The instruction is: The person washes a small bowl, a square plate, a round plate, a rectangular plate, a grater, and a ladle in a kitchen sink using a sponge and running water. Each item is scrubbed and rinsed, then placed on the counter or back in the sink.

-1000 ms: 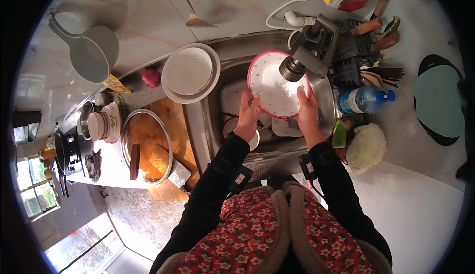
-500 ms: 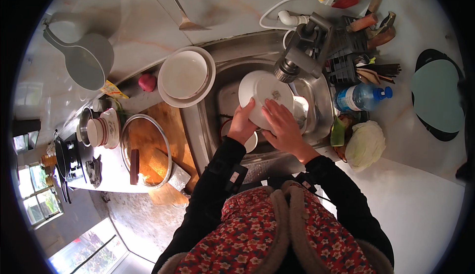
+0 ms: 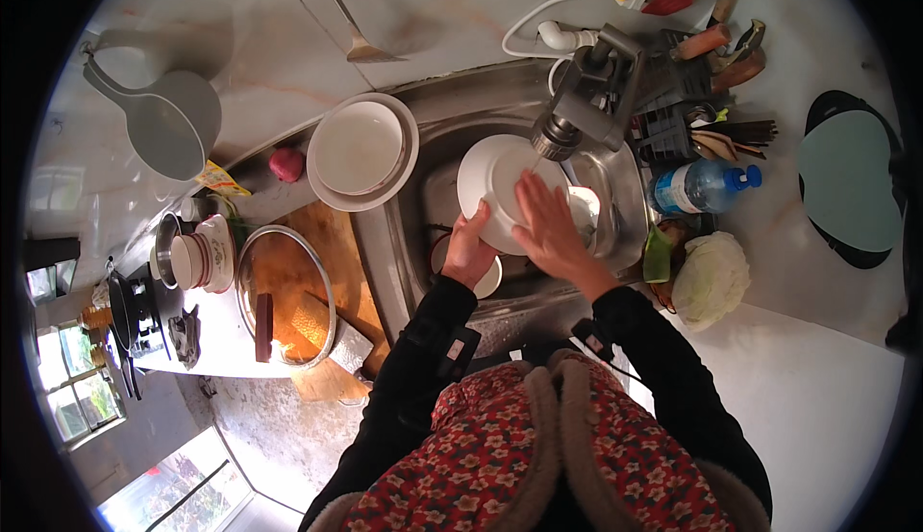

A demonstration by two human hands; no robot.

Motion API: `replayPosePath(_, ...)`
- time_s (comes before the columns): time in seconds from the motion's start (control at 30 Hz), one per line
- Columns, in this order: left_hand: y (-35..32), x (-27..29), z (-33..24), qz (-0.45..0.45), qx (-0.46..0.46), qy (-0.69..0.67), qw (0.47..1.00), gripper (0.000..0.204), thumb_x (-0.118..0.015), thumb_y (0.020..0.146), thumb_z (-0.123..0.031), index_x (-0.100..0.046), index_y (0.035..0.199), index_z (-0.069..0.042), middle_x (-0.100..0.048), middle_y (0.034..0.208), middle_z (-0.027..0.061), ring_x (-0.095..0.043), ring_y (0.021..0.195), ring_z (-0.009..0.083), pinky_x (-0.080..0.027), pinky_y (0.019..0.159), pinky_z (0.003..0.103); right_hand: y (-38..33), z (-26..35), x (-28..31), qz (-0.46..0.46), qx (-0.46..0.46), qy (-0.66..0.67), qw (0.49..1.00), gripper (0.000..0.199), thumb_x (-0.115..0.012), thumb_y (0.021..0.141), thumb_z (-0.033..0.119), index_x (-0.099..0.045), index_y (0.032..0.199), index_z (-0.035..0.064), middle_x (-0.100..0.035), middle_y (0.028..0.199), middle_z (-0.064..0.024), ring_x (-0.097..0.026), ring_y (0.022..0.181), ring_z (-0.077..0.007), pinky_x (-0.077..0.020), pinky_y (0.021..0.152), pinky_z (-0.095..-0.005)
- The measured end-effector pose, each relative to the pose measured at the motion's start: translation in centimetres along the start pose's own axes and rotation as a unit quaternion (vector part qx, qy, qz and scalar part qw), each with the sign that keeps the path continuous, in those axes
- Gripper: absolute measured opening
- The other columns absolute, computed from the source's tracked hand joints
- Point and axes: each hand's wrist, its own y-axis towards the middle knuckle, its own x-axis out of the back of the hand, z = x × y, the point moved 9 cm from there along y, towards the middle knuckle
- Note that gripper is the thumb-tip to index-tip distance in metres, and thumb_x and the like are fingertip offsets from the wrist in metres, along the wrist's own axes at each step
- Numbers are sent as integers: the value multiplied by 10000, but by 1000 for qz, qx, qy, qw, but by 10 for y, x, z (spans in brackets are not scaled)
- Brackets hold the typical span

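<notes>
Fingers of the right hand (image 3: 548, 229) are spread flat across the face of a white plate (image 3: 500, 191), palm pressed on it, not curled around anything, while the left hand (image 3: 468, 253) has its fingers wrapped over the plate's lower-left rim, so that's the one actually gripping it. Plate sits tilted over the steel sink (image 3: 423, 138), right under the faucet head (image 3: 556, 138), and you can just make out a thin stream of water landing on it. Down in the basin below the left hand there's a small white dish (image 3: 488, 282), mostly hidden by the wrist. Up on the sink's left edge, a stack of white plates with a bowl on top (image 3: 362, 150) is parked, a little red round thing (image 3: 286, 163) just beside it. Left of that on the counter: a glass pot lid (image 3: 286, 294) lying over a wooden board, and a grey jug (image 3: 178, 128) further up. Right of the sink you get a plastic water bottle with a blue cap (image 3: 702, 186), a black rack full of utensils (image 3: 692, 99), and a pale cabbage (image 3: 711, 277) near the right forearm. Both sleeves are black.
</notes>
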Motion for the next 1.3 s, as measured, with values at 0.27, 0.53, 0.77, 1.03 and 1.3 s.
replayPosePath(0.27, -1, -4, 8, -21, 34, -30, 999, 439, -509, 1016, -280, -417, 1391, -72, -537, 1340, 94, -554, 1202, 267, -465, 1013, 460, 39, -24, 4, 23, -14, -68, 997, 578, -510, 952, 412, -385, 1463, 173, -291, 1556, -140, -267, 1430, -366, -207, 1129, -593)
replayPosePath(0.53, 8, -12, -9, 8, -7, -12, 1000, 464, -469, 1030, -333, -401, 1404, -66, -524, 1359, 90, -532, 1233, 264, -445, 1039, 453, 13, -126, -2, -115, -358, 579, 723, 527, -484, 1000, 450, -503, 1331, 41, -494, 1401, -113, -500, 1252, -252, -404, 1041, -410)
replayPosePath(0.77, 49, 11, 0, -52, -5, 35, 998, 597, -328, 1031, -515, -387, 1436, -81, -492, 1416, 88, -495, 1288, 251, -441, 1049, 430, 12, -109, 18, -128, -252, 753, 594, 408, -546, 1000, 326, -538, 1283, 33, -618, 1227, -64, -601, 1106, -182, -483, 935, -357)
replayPosePath(1.03, 67, 9, -14, -184, -124, 197, 955, 495, -299, 1043, -508, -482, 1263, -106, -603, 1047, 24, -568, 862, 111, -464, 716, 274, 23, -93, 21, -194, -219, 753, 589, 432, -487, 1026, 317, -476, 1351, 33, -549, 1338, -80, -538, 1206, -218, -424, 1025, -384)
replayPosePath(1.3, 18, -33, 6, -19, -56, 113, 992, 389, -358, 1065, -313, -373, 1397, -111, -549, 1288, 55, -579, 1129, 182, -494, 951, 391, 21, -105, -2, -224, -264, 801, 488, 510, -387, 1039, 437, -452, 1392, 74, -524, 1393, -72, -491, 1279, -237, -389, 1082, -417)
